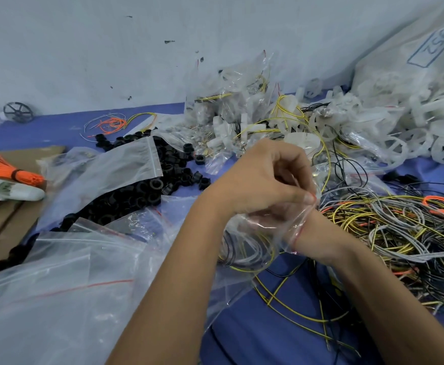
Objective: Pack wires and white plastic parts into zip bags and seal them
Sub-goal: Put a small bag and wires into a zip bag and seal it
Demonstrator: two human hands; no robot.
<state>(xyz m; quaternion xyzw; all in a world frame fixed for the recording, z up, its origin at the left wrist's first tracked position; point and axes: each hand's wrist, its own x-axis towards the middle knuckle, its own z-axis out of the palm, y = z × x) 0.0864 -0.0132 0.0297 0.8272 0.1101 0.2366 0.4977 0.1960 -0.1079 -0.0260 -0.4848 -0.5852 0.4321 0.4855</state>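
There is only one view, from a camera on the person's head. It looks forward and down, very near to the left hand [257,180] and right hand [313,233], with a pale wall [110,48] beyond them.

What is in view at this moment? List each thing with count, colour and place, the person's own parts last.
zip bag: one, clear with red seal line, centre, holding coiled wires
loose wires: one tangled heap, yellow, grey, black and orange, right
white plastic parts: large pile, translucent white, far right
black rings: a pile, black, left of centre
empty zip bags: several, clear, near left
orange wire bundle: one, orange, far left
filled bags: a heap, clear, by the wall
black wheel: one, far left by the wall
left hand: grips the bag's top
right hand: largely hidden behind the bag, grip unclear
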